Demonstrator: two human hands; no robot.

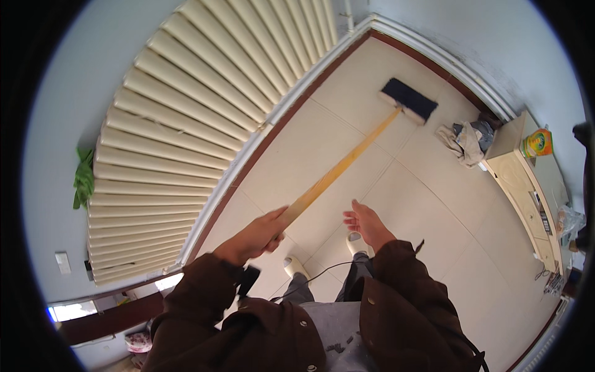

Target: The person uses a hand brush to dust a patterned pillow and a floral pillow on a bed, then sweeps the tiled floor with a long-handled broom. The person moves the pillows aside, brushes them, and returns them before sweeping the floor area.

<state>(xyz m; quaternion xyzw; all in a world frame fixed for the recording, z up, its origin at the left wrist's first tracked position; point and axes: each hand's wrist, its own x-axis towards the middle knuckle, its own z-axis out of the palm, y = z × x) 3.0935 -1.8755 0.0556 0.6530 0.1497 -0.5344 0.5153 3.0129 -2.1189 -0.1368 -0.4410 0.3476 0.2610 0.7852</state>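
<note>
My left hand (262,232) is closed around the upper end of a wooden broom handle (341,168). The handle slopes away to the upper right, down to a broom head (410,100) with dark bristles and a pale back, on the tiled floor (432,200). To the right of the handle, my right hand (367,222) is held out over the floor with its fingers apart and nothing in it. My feet in light slippers (295,266) stand below my hands.
A cream ribbed radiator (172,149) runs along the left wall, with a green cloth (84,179) at its end. On the right stands a cream cabinet (516,181) bearing an orange and green packet (538,143). Crumpled cloths (467,142) lie beside it. White pipes (441,51) line the far wall.
</note>
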